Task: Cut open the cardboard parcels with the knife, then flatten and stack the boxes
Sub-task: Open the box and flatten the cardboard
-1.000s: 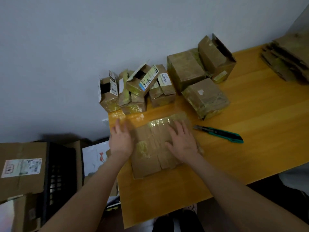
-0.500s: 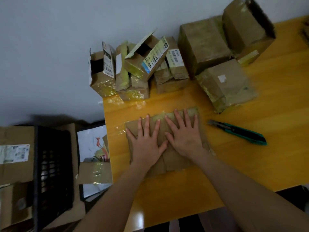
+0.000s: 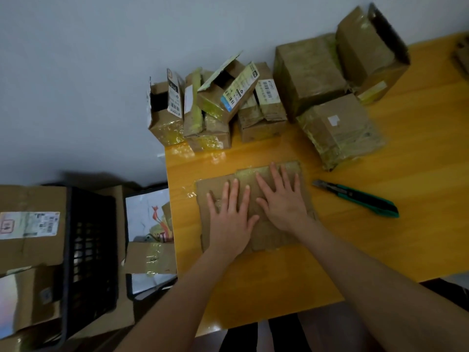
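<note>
left hand (image 3: 229, 219) flat, fingers spread, pressing flattened box (image 3: 266, 232) | right hand (image 3: 284, 201) likewise beside it | knife (image 3: 357, 198) right, apart, on bench (image 3: 380, 250)

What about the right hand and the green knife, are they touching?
Apart. The head view shows bare table between the right hand, pressing flat on the flattened cardboard box, and the green utility knife lying to its right.

Wall (image 3: 101, 72): plain pale grey, matte.
Table (image 3: 406, 250): glossy orange-yellow wood, far edge against that grey.
Light: dim, soft.
</note>
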A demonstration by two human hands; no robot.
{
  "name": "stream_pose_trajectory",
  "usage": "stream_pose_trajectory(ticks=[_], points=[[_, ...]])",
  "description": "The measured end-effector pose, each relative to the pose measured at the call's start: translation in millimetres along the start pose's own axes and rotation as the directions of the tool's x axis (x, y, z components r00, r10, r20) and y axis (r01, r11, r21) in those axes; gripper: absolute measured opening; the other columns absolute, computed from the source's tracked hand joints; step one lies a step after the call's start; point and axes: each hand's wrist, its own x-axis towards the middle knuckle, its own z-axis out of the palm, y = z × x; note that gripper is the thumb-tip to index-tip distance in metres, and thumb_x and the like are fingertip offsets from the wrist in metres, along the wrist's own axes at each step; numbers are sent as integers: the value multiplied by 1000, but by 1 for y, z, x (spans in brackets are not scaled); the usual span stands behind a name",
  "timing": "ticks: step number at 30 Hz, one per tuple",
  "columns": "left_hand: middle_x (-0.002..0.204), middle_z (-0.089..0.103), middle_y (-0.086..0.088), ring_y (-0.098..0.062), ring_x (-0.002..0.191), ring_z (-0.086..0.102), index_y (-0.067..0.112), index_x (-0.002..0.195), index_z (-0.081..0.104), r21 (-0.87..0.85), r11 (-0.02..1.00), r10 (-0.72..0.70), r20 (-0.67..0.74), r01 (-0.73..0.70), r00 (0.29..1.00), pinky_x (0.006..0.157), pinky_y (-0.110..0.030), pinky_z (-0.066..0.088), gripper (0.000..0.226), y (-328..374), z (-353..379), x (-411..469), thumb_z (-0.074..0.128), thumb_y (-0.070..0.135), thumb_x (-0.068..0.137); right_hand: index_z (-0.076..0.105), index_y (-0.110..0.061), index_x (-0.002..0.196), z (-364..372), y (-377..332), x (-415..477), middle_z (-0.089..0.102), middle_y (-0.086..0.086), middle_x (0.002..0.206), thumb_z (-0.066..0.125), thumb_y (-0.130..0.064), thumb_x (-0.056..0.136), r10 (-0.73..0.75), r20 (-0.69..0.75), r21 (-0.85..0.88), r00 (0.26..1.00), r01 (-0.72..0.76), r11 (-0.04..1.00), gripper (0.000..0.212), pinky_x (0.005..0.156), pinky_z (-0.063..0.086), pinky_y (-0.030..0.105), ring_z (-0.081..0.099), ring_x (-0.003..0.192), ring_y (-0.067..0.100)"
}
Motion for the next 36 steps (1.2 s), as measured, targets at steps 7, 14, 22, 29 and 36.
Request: stream_pose_trajectory(ticks=[7,14,22,29,36], points=[[158,22,-15,-33,145,22,23,152,19,-11,999,-34,1,34,999,110,-67,10,72,1,19,-18,16,66,94,0,-35,151,34,2,-32,-12,7,158,-7,-62,90,39,-97,-29,995,-42,999,67,115,-6,56,-10,147,29],[158,23,-15,-32,145,21,22,152,19,0,999,-43,57,43,997,110,-66,7,73,2,12,-17,6,66,95,-20,-36,146,30,-1,-32,-31,5,153,-17,-61,81,40,-59,-27,997,-42,999,69,113,-14,56,-30,140,27],[160,15,-9,-27,146,18,23,153,21,-240,962,-127,35,132,991,117,-53,15,70,-12,-11,-20,38,57,94,14,-29,152,2,0,-45,3,10,160,31,-55,97,179,-28,121,983,-175,977,64,118,11,47,7,147,29],[140,44,-16,-33,124,48,6,145,34,-715,418,-609,237,560,757,101,-41,40,58,-29,-45,-14,58,18,93,23,-12,147,-17,1,-51,38,14,145,65,-50,85,638,148,601,756,-581,549,84,100,40,45,41,130,33],[111,67,-11,-28,99,59,7,121,61,-820,260,-653,240,510,718,83,-34,46,30,-27,-73,-7,55,24,97,32,-8,140,-30,1,-56,50,14,138,62,-35,91,699,162,759,697,-540,363,64,96,42,44,50,124,34]])
